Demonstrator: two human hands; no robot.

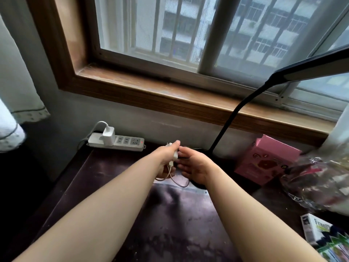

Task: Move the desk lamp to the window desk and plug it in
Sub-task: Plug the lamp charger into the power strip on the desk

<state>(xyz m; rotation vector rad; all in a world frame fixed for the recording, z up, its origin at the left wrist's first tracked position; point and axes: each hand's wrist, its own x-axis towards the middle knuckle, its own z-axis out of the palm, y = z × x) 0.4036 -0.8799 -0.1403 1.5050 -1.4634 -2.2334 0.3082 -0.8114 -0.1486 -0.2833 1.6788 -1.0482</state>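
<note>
The black desk lamp (238, 108) stands on the dark desk (170, 214) under the window, its gooseneck rising to a flat head at the upper right. My left hand (168, 157) is closed around the lamp's white plug and cable (176, 178), which loops below my wrist. My right hand (194, 167) sits just right of it, fingers spread and touching the plug end, partly hiding the lamp's base. A white power strip (122, 141) lies at the desk's back left corner, with a white charger (108, 135) plugged into it.
A pink box (264, 161) stands at the back right behind the lamp. A crinkled clear plastic bag (321, 178) and a small white carton (313, 229) crowd the right side. A wooden window sill (170, 91) runs above. A curtain (17, 91) hangs at left.
</note>
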